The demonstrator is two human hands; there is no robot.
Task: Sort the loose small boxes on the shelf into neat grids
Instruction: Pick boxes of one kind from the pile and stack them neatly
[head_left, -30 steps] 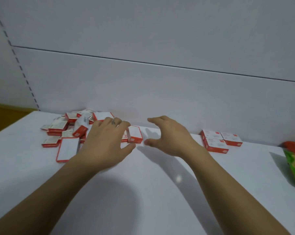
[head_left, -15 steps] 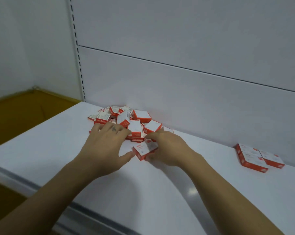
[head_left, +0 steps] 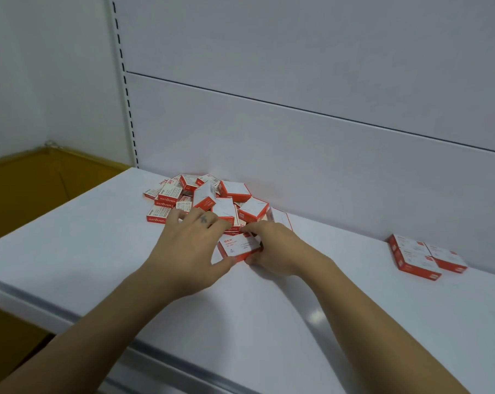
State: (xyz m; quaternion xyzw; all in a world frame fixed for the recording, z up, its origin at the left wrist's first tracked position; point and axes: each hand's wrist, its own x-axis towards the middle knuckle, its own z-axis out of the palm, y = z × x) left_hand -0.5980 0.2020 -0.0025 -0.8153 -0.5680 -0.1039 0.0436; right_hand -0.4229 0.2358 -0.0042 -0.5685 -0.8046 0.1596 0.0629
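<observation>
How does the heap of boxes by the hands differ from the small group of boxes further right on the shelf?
The heap is jumbled, boxes tilted and overlapping; the right group lies flat, edges aligned. The heap holds many boxes, the right group only a few. The left hand and right hand grip one box at the heap's near edge; nothing touches the right group. Both: same red-and-white boxes on the white shelf.
</observation>
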